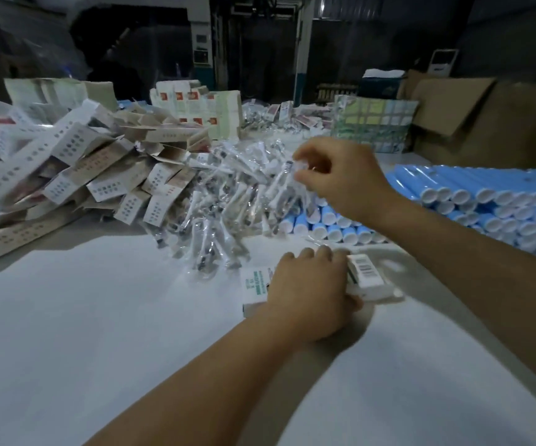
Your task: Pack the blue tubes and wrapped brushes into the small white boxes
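- Head view: a small white box [261, 289] is held down on the white desk [99, 317] by the left hand [308, 294], whose fingers are curled over it; its barcoded end [366, 272] sticks out on the right.
- One wrapped brush [284, 178] is pinched by the right hand [340, 178] above the pile of wrapped brushes [221, 204].
- Blue tubes [485, 201] with white caps are stacked on the right, and some more [327, 225] lie just beside the pile.
- Folded white boxes [76, 169] are heaped on the left.
- Brown cartons [485, 123] are seen at the far right.
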### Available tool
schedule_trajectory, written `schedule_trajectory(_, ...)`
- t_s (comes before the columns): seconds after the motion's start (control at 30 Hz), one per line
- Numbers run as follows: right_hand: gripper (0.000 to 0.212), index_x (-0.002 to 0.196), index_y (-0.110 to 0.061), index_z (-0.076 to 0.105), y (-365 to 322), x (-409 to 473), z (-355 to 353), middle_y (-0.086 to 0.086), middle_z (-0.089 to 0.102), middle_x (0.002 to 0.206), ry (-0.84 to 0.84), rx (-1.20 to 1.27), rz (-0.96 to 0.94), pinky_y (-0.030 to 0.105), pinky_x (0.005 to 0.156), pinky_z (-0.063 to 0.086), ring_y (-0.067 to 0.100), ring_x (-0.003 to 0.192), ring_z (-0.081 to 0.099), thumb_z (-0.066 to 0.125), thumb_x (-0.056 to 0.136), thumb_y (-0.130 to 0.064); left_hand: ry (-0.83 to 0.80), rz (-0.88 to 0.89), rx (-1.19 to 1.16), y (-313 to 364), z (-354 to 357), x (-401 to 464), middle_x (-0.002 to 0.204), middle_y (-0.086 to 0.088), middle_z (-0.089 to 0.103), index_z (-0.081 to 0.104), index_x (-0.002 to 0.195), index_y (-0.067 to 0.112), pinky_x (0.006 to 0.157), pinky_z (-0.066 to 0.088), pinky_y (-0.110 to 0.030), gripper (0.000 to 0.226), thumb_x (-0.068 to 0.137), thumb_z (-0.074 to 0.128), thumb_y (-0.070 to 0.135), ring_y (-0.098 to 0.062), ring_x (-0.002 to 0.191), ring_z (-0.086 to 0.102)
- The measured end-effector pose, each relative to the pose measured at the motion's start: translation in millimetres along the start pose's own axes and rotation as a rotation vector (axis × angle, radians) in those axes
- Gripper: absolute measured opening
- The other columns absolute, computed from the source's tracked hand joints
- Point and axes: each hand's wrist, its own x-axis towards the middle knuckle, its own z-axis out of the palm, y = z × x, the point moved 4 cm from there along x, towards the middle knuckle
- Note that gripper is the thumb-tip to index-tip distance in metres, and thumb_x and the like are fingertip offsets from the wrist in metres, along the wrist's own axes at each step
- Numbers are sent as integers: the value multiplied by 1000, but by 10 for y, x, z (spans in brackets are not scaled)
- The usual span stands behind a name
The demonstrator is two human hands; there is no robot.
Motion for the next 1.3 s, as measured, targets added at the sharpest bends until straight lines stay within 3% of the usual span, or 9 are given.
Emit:
schedule_trajectory(0.17, 15, 76, -9, 57, 695, -867, -760, 1, 62, 54, 510, 708, 662, 22, 50, 52, 10, 50, 61, 62, 89, -2, 162, -54, -42, -18, -58, 30, 117, 2, 52, 39, 126, 24, 73, 27, -34, 58, 84, 44, 64, -21, 108, 49)
schedule_trajectory(0.33, 15, 77, -4, 54, 949, -1375, -705, 5, 60, 49, 654, 963, 962, 23, 47, 52, 11, 44, 60, 59, 89, 3, 216, -133, -49, -37, -101, 38, 124, 5, 50, 28, 138, 28, 70, 28, -33, 71, 82, 41, 70, -20, 108, 51)
schedule_trajectory(0.47, 15, 76, -6, 55, 844, -1348, -540, 4, 60, 52, 589, 917, 951, 23, 48, 52, 11, 46, 59, 64, 87, 0, 247, -138, -22, 45, -126, 9, 126, 5, 51, 30, 138, 27, 70, 29, -32, 71, 82, 42, 69, -21, 107, 52)
schedule_trajectory(0.63, 20, 65, -18, 61, 708, -1362, -398, -5, 61, 60, 515, 505, 899, 20, 55, 44, 3, 54, 54, 73, 81, -20, 245, -123, -25, 122, -156, 5, 125, 3, 50, 33, 138, 25, 71, 28, -32, 75, 78, 36, 69, -22, 107, 51)
schedule_trajectory(0.77, 38, 60, -27, 66, 530, -1356, -251, -16, 68, 60, 328, 520, 844, 13, 49, 45, -3, 56, 63, 53, 95, -33, 239, -108, -25, 115, -140, 12, 123, 3, 51, 34, 137, 24, 69, 26, -31, 74, 78, 41, 69, -21, 106, 52)
schedule_trajectory(0.93, 30, 73, -31, 64, 526, -1400, -464, -1, 63, 94, 494, 354, 783, 27, 77, 44, 8, 84, 57, 48, 97, -24, 269, -119, -67, 11, -162, 32, 124, 4, 52, 36, 136, 25, 69, 26, -31, 72, 80, 47, 68, -22, 107, 52)
schedule_trajectory(1.03, 23, 73, -13, 65, 482, -1460, -511, 7, 60, 76, 529, 361, 731, 17, 63, 41, 7, 69, 51, 54, 93, -20, 305, -155, -86, -87, -199, 35, 123, 1, 53, 37, 136, 23, 68, 28, -32, 71, 81, 47, 65, -25, 105, 53)
schedule_trajectory(1.13, 26, 79, 3, 68, 372, -1457, -397, 15, 63, 74, 423, 340, 678, 29, 62, 47, 12, 61, 51, 60, 91, -19, 346, -190, -107, -135, -224, 34, 120, -1, 55, 39, 134, 21, 71, 35, -35, 67, 81, 51, 61, -27, 104, 54)
schedule_trajectory(1.3, 26, 85, -32, 69, 241, -1447, -282, -2, 68, 88, 346, 342, 604, 47, 80, 53, 19, 84, 63, 58, 91, -10, 364, -171, -94, -91, -208, 26, 122, -3, 55, 39, 137, 18, 79, 39, -37, 71, 80, 51, 60, -28, 108, 52)
